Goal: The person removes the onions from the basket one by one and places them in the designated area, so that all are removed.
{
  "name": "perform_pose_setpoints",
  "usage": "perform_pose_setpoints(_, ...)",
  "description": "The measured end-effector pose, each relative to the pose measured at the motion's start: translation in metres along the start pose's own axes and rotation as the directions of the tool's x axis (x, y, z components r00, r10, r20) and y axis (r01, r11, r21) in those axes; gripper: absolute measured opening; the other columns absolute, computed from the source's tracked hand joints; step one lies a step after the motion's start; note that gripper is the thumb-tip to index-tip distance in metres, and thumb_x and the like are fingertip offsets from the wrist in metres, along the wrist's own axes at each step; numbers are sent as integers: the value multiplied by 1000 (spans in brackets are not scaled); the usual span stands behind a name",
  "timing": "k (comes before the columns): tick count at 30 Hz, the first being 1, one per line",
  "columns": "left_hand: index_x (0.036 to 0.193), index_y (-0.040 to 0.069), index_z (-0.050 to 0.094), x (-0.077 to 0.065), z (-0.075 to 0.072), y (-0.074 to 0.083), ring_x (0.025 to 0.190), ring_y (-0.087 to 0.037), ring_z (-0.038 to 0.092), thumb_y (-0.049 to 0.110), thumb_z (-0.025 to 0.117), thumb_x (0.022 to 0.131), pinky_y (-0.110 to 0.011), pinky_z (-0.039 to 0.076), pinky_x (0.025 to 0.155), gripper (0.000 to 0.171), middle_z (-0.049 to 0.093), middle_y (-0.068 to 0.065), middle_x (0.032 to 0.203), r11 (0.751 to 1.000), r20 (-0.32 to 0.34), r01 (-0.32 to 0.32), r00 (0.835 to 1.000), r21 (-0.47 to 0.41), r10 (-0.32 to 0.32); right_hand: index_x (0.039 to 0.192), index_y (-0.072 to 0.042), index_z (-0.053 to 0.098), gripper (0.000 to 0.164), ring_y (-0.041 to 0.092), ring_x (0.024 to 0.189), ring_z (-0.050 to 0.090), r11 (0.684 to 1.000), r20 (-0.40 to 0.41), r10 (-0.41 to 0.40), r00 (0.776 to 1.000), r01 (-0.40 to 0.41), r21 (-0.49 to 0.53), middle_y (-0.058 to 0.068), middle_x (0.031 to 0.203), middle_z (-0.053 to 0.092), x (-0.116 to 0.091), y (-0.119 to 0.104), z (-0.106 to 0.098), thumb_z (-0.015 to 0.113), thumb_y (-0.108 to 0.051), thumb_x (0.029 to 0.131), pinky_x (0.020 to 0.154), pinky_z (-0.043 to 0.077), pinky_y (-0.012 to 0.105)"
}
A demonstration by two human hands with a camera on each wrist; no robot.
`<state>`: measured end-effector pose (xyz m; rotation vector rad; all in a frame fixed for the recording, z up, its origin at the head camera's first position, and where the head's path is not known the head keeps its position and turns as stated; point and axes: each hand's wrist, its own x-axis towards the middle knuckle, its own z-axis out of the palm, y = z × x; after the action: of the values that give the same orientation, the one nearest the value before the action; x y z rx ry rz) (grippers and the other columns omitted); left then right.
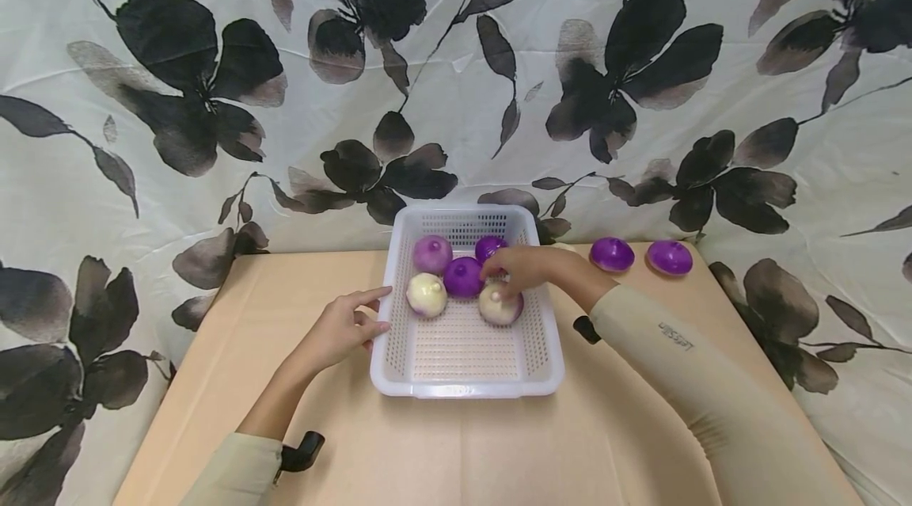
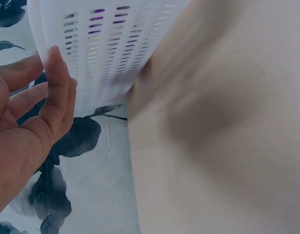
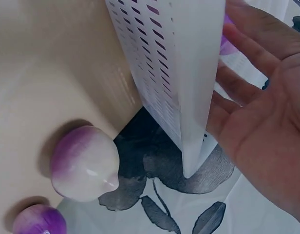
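Observation:
A white perforated plastic basket (image 1: 456,389) holds several toy-like onions. Inside it are a pale purple onion (image 1: 431,254), a dark purple onion (image 1: 463,277), another purple onion (image 1: 492,245), a white onion (image 1: 426,296) and a white and purple onion (image 1: 501,308). Reaching over the basket's right side, my right hand (image 1: 523,267) holds the top of that white and purple onion with curled fingers; the rim partly hides its fingertips in the right wrist view. My left hand (image 1: 342,329) touches the left rim with its fingers extended; the left wrist view shows them against the wall.
On the table right of the basket lie two purple onions, one nearer (image 1: 611,254) and one farther right (image 1: 670,258). A white and purple onion (image 3: 86,163) sits beside them, mostly behind my right wrist. A floral cloth (image 1: 499,134) hangs behind the light-wood table (image 1: 456,450).

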<state>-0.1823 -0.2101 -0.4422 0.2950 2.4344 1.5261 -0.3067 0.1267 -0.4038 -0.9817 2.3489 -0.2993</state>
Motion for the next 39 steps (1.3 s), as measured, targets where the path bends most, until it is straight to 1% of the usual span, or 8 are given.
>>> perform_pose_setpoints(3, 149, -8, 47, 0, 0, 0, 70, -14, 68, -5, 70, 91, -31, 62, 58, 63, 57, -30, 124, 1000, 3, 0, 1000, -5, 0, 131, -12, 68, 44, 25, 117, 61, 998, 26, 55, 998, -55, -13, 9, 127, 68, 3, -1, 1, 79, -16, 89, 107, 50, 43)
perform_pose_setpoints(6, 150, -6, 47, -1, 0, 0, 71, -16, 69, -5, 71, 91, -30, 62, 58, 63, 58, -29, 124, 1000, -3, 15, 1000, -11, -15, 128, -15, 70, 44, 23, 113, 59, 995, 46, 103, 994, -103, -3, 6, 122, 67, 4, -4, 3, 80, -11, 86, 104, 51, 41)
perform_pose_setpoints(11, 150, -6, 47, -1, 0, 0, 72, -19, 68, -5, 70, 91, -30, 62, 58, 64, 57, -28, 125, 1000, -1, 26, 1000, -8, -26, 126, -17, 71, 42, 23, 112, 59, 993, 45, 122, 992, -122, -8, 6, 120, 67, 6, -7, 8, 79, -8, 86, 101, 53, 41)
perform_pose_setpoints(20, 150, -4, 49, -1, 0, -1, 66, -19, 67, -4, 71, 91, -30, 61, 57, 63, 58, -28, 126, 999, -8, 18, 1000, 34, -18, 122, -22, 70, 42, 19, 104, 56, 992, 29, 128, 991, -127, -6, 1, 113, 63, 6, -10, 19, 85, -16, 84, 89, 52, 32)
perform_pose_setpoints(23, 150, -4, 48, 0, 0, -1, 68, -19, 67, -4, 71, 91, -29, 60, 57, 63, 58, -28, 126, 999, -5, 17, 1000, 34, -17, 122, -22, 69, 42, 19, 103, 55, 993, 31, 115, 993, -114, -10, 1, 114, 63, 7, -11, 21, 85, -17, 84, 88, 51, 32)
perform_pose_setpoints(27, 150, -4, 48, 0, 0, -1, 68, -19, 67, -4, 71, 91, -29, 60, 57, 63, 57, -28, 125, 999, -5, 16, 1000, 34, -15, 122, -22, 67, 42, 19, 103, 58, 994, 39, 104, 994, -105, 24, 2, 115, 65, 8, -13, 24, 85, -20, 84, 90, 53, 33)
perform_pose_setpoints(34, 150, -4, 49, -1, -1, -1, 67, -19, 66, -4, 71, 92, -30, 61, 57, 63, 57, -29, 125, 999, -3, 12, 1000, 33, -12, 127, -26, 65, 50, 19, 114, 59, 990, 71, 99, 993, -105, 92, 2, 125, 66, 11, -18, 34, 86, -23, 82, 102, 52, 37)
perform_pose_setpoints(39, 150, -4, 49, -2, 0, -2, 67, -19, 67, -4, 71, 91, -30, 61, 57, 63, 58, -28, 125, 999, -4, 15, 1000, 30, -15, 133, -24, 63, 57, 21, 117, 59, 986, 82, 92, 992, -102, 132, 4, 129, 64, 11, -21, 40, 86, -20, 81, 100, 54, 38)
